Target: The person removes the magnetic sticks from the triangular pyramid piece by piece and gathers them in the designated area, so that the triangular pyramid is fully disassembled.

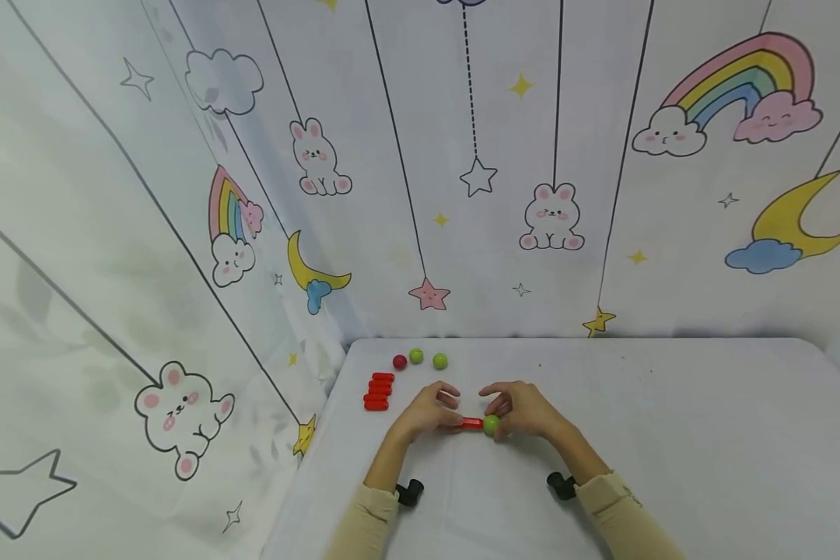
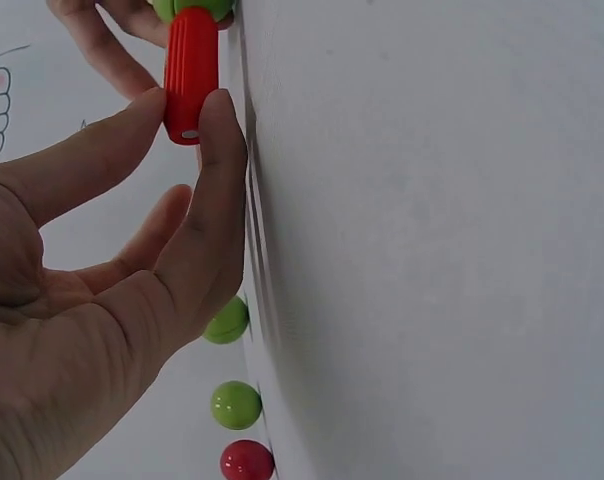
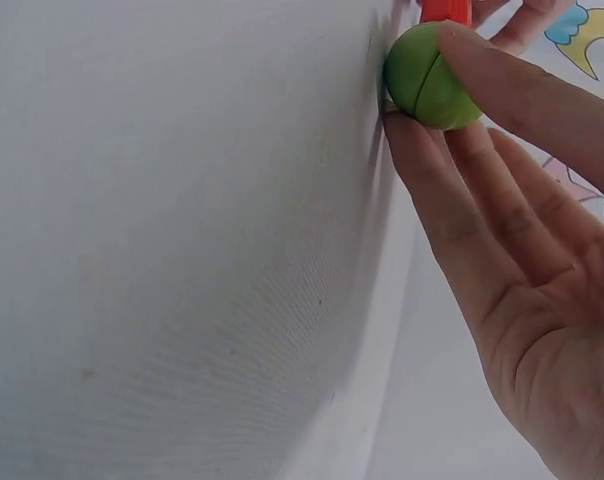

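My left hand (image 1: 430, 410) pinches a ribbed red rod (image 2: 191, 75) near one end, between thumb and index finger. At the rod's other end sits a green ball (image 3: 429, 78) with a seam round it. The thumb and fingers of my right hand (image 1: 528, 410) pinch this ball from the side. Rod and ball touch end to end, just above the table in front of me; whether they are joined I cannot tell. The rod's left end is partly covered by the left fingers in the head view.
Several red rods (image 1: 376, 395) lie in a column at the table's left. Behind them are a red ball (image 1: 400, 362) and two green balls, one green ball (image 1: 416, 355) beside another green ball (image 1: 440, 361). A printed curtain (image 1: 392, 233) hangs along the white table's (image 1: 672, 443) far edge.
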`<state>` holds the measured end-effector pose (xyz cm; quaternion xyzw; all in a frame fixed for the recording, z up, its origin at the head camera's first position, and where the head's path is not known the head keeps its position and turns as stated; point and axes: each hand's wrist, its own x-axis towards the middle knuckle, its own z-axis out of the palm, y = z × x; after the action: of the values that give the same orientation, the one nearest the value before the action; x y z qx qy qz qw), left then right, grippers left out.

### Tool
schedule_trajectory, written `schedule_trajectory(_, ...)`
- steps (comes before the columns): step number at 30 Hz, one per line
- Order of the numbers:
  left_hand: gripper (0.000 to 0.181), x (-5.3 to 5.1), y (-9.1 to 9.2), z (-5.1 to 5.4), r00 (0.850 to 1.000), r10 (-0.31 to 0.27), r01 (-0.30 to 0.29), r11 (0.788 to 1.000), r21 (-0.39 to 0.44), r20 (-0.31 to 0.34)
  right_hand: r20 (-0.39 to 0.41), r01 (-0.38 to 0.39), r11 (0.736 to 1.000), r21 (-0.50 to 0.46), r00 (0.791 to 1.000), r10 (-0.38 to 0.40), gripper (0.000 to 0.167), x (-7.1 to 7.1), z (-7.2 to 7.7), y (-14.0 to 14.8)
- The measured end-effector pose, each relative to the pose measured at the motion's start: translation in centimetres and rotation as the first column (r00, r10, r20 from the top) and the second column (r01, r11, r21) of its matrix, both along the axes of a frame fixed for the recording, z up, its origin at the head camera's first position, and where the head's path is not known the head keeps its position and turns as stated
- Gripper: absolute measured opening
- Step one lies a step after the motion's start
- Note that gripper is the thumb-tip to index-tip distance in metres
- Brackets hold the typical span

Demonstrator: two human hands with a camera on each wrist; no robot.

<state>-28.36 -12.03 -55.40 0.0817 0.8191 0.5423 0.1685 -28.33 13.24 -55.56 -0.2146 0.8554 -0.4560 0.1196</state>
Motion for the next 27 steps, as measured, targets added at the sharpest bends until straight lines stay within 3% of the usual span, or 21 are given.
schedule_trajectory(6, 0.05, 0.14, 0.15, -0.06, 0.999, 0.025, -0.026, 0.999, 0.033, 0.03, 0.032, 0.029, 0.999, -0.02, 0.999, -0.028, 0.08, -0.01, -0.03, 0.08)
schedule_trajectory(15, 0.052, 0.19, 0.27, -0.1, 0.997, 0.025, -0.032, 0.996, 0.089, 0.079, 0.031, 0.036, 0.999, -0.038, 0.999, -0.034, 0.07, -0.12, -0.29, 0.16)
schedule_trajectory(22, 0.053, 0.26, 0.26, -0.01, 1.0, 0.002, -0.002, 1.0, -0.029, 0.01, 0.062, 0.09, 0.995, -0.037, 0.994, -0.088, 0.06, -0.14, -0.29, 0.01)
schedule_trajectory(27, 0.056, 0.21, 0.21, -0.05, 1.0, 0.027, -0.027, 0.998, -0.061, -0.009, 0.099, 0.165, 0.985, -0.039, 0.982, -0.161, 0.058, 0.01, -0.51, -0.11)
